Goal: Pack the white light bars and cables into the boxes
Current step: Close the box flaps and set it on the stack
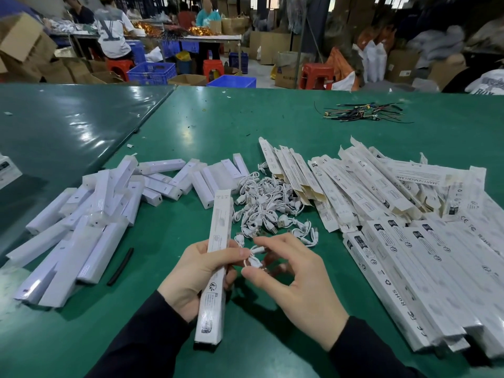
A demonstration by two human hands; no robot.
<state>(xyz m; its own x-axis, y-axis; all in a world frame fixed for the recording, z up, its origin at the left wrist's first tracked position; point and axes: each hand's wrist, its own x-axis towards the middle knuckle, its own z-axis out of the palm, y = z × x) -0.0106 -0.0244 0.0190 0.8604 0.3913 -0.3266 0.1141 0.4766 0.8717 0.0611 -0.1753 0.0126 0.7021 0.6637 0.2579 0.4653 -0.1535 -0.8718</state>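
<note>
The green tabletop [169, 309] fills most of the view, and the cable heap [268, 205] at its middle serves as the landmark. To the right of the heap lies the widest spread: flat white printed boxes [403, 252], some fanned out with open ends, others stacked side by side toward the near edge. To the left of the heap sits a loose pile of white light bars [90, 222], lying at many angles. Far behind the heap and to the right, a small tangle of dark wires [360, 112] rests on the tabletop. Near the light bars, on the side toward the camera, lies a short black tube [121, 266].

Just in front of the heap, the left hand [193, 279] grips one long white box [215, 268] with fingers curled round its middle; the box runs from the near edge up toward the heap. The right hand [297, 285] is beside it, its thumb and forefinger pinching a small coiled white cable [255, 257] right next to the box. Both sleeves are dark.

Beyond the tabletop, people sit at another table among cardboard cartons, blue crates and red stools.
</note>
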